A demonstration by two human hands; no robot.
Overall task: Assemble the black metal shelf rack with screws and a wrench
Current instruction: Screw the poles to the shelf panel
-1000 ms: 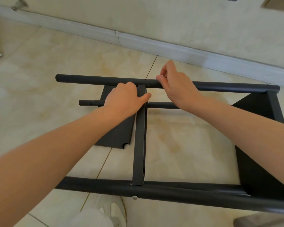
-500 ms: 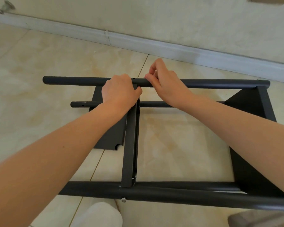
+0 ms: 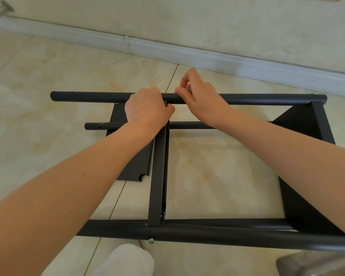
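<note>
Head view looks down on the black rack frame [image 3: 227, 234], which lies on its side on the tiled floor [image 3: 48, 76] near the wall. The left hand [image 3: 147, 110] grips the far end of the middle shelf [image 3: 157, 186], where it meets the far pole [image 3: 88, 97], with fingers curled and the thumb on the shelf's right side. The right hand [image 3: 199, 98] rests on this pole just beside it, thumb and forefinger pinched narrow together; what they pinch, I cannot tell. A loose shelf panel [image 3: 135, 166] lies flat on the floor. A screw [image 3: 151, 240] sits in the near pole.
</note>
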